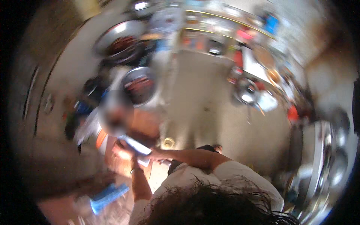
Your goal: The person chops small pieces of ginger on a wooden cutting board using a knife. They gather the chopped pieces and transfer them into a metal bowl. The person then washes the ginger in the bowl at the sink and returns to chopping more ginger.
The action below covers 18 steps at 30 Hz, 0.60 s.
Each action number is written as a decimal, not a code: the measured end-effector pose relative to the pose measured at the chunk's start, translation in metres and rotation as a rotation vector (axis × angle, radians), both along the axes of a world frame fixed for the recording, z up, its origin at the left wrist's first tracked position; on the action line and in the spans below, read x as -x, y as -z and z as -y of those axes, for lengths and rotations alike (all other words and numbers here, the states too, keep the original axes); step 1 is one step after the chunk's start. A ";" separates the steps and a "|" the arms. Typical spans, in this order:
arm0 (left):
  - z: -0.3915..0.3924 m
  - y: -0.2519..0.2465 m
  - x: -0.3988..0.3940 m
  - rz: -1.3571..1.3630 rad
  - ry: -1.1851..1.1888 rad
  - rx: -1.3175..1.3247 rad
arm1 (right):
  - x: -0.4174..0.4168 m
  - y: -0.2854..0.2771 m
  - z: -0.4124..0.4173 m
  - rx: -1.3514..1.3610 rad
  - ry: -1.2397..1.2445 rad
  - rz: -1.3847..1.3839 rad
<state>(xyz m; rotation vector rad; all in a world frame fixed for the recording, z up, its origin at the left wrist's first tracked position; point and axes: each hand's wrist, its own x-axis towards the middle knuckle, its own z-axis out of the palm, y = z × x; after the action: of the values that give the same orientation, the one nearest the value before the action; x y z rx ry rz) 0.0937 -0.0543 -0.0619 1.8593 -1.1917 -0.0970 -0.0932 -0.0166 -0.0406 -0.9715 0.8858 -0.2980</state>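
Note:
My right hand (157, 154) is closed at the near end of a broad, bright blade (135, 145), which looks like a cleaver or large knife; motion blur hides its handle. Beside the blade, my left hand (122, 150) is over a brown, wooden-looking surface (123, 166). Whether its fingers hold anything is unclear. A small whitish piece (144, 161) lies between my forearms. Beyond my hands stands a round metal basin (155, 92) with reddish strips, perhaps meat, inside.
A larger metal basin (104, 46) with dark red contents stands farther off. On the floor is a small yellowish cup-like container (168, 143). Metal pots (245, 92) stand at the right, near a white-topped surface (253, 66). A blue object (108, 197) lies at lower left.

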 end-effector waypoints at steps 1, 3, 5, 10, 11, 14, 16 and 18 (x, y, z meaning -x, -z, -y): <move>0.013 -0.035 0.026 -0.050 0.184 -0.082 | 0.016 0.037 0.007 0.117 0.021 -0.018; 0.012 0.012 0.009 0.160 -0.138 -0.059 | 0.002 0.050 0.003 -0.027 0.023 0.087; 0.006 0.020 0.005 0.138 -0.194 -0.084 | -0.001 0.028 -0.002 -0.045 0.089 0.038; 0.003 0.032 -0.011 0.097 -0.244 -0.214 | -0.006 0.010 -0.004 -0.163 0.047 -0.038; 0.004 0.031 -0.013 0.073 -0.257 -0.175 | -0.007 0.011 -0.004 -0.154 0.046 -0.051; 0.011 0.018 0.002 0.164 -0.205 -0.083 | 0.011 0.033 0.002 -0.187 0.036 0.017; 0.012 0.017 0.006 0.155 -0.249 -0.117 | 0.026 0.033 0.002 -0.177 -0.019 0.013; 0.012 0.012 0.017 0.105 -0.259 -0.153 | 0.040 0.018 0.005 -0.200 -0.012 -0.032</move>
<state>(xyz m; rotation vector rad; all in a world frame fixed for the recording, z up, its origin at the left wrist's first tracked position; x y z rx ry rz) 0.0771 -0.0663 -0.0742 2.1608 -1.0267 0.0561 -0.1329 -0.0221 -0.0588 -0.7982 0.9203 -0.1800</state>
